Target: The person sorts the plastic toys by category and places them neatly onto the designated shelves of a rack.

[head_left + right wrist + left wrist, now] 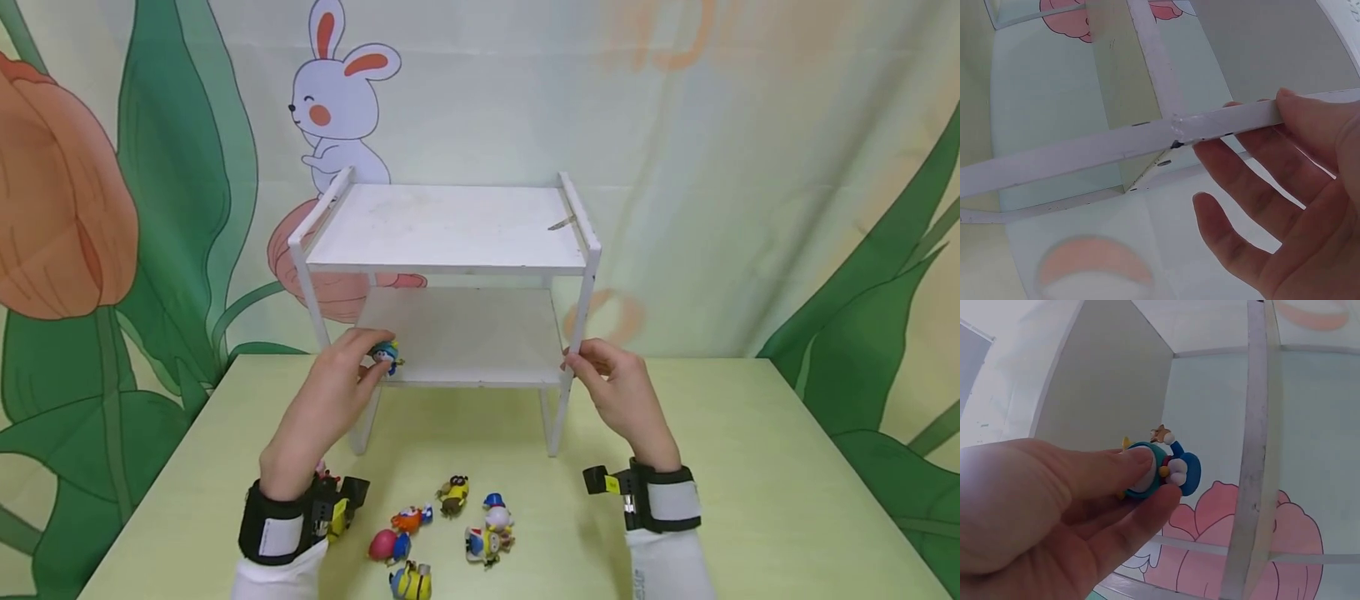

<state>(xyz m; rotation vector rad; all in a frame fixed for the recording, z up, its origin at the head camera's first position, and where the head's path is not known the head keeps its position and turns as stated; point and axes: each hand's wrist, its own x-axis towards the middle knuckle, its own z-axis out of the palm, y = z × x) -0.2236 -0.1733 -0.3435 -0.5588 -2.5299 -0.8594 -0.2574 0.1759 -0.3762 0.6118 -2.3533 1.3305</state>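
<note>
My left hand point(339, 379) pinches a small toy figurine point(386, 354) at the left front of the white shelf rack's lower board point(465, 333). In the left wrist view the figurine point(1147, 469) lies between thumb and fingers; it has a teal and white body, a blue part at one end and a brown star-like piece. I cannot tell whether it touches the board. On the other side, my right hand point(621, 387) holds the rack's front right post point(587, 304). In the right wrist view the thumb and some fingers of that hand point(1291, 181) are on opposite sides of the post point(1222, 122).
Several toy figurines lie on the table point(750, 467) before the rack, among them a yellow and brown one point(453, 496), an orange one point(408, 519) and a pink and blue one point(390, 546). The left wrist partly hides others. Above is the rack's top board point(450, 225).
</note>
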